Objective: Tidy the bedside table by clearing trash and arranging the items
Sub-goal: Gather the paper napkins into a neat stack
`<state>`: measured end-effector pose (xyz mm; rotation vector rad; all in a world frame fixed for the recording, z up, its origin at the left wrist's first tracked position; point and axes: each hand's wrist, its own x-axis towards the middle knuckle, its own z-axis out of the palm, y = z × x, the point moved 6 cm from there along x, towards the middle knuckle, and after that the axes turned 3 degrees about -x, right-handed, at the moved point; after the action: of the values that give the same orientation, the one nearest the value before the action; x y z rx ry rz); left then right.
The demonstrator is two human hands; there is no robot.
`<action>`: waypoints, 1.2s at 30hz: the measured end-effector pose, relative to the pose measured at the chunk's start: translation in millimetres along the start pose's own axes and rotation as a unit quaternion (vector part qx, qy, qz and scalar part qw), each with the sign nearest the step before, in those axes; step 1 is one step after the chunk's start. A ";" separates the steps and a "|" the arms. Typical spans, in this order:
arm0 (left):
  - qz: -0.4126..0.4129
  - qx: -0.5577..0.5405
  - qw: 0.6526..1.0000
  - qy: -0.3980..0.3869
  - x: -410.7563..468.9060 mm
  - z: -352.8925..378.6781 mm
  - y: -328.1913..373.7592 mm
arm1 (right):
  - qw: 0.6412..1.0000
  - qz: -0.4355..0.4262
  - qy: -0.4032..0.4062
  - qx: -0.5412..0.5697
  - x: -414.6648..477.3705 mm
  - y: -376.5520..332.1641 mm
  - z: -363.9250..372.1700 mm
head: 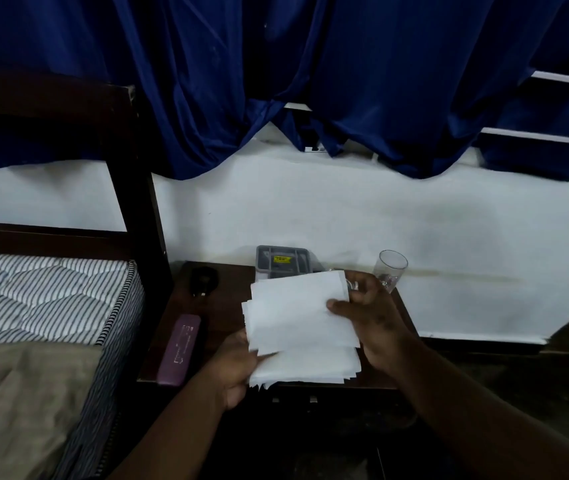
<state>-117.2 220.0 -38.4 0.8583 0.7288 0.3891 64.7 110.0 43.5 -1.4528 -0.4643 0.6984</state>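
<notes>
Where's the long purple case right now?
In the head view, the long purple case lies along the left edge of the dark wooden bedside table, beside the striped mattress and left of the white paper sheets.

Bedside table (222,306): 1. On it, 1 clear glass (391,268) at back right corner, 1 grey tray (283,261) w/ 1 yellow label at back edge, 1 small black obj (203,280) nr back left corner, 1 purple case (179,355) along left edge. Paper sheets (297,317): 1 white stack over front edge, several sheets, exact no. can't tell. Hands: 2, left hand (233,368) and right hand (373,317), both on the stack.
</notes>
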 end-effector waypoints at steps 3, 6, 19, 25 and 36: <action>0.004 -0.020 1.000 -0.024 -1.4 0.0 2.9 | 0.998 -0.003 0.001 -0.069 0.3 7.9 2.7; 0.006 -0.024 0.999 -0.027 0.8 -1.4 3.7 | 0.993 -0.009 0.000 -0.116 1.4 10.8 3.1; -0.009 -0.047 0.998 -0.046 -0.7 6.9 4.6 | 0.989 0.120 -0.049 -0.076 0.4 39.0 -9.5; -0.019 -0.011 0.999 -0.042 2.0 4.8 -0.9 | 0.977 0.192 -0.080 -0.055 -14.7 62.7 -15.9; -0.101 -0.056 0.992 -0.041 13.6 9.6 -11.9 | 0.981 0.155 -0.097 -0.064 -12.1 70.9 -17.9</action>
<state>-100.6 215.5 -49.4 0.6833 0.7046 0.2102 57.4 87.1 -26.6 -1.6043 -0.4430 1.0830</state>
